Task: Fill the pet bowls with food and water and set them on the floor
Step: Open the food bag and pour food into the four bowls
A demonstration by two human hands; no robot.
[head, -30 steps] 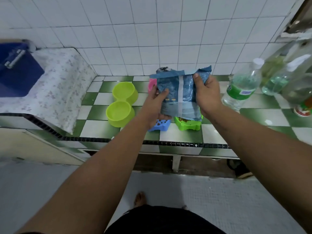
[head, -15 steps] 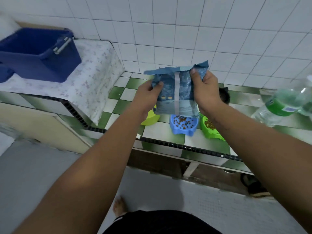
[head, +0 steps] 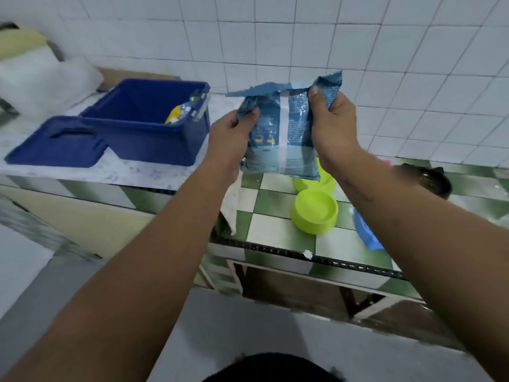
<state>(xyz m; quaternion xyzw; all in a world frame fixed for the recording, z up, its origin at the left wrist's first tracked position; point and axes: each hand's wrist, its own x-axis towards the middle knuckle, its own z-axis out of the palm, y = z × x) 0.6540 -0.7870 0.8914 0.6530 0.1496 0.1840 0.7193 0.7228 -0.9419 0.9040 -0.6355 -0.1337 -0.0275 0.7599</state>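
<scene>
Food bag held upright over the counter — torn mouth up. Left hand grips its left edge, right hand pinches the upper right corner. Green bowl sits just below; blue bin lies leftward — nearer the left hand.

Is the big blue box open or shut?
Open. The box has no lid on. Its lid lies beside it on the counter, and a yellow packet shows inside.

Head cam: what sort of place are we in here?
Probably a home kitchen or utility corner: white tiled wall, a green-and-white checkered tile counter carrying a lime-green double pet bowl, and a blue plastic storage bin with its lid beside it.
</scene>
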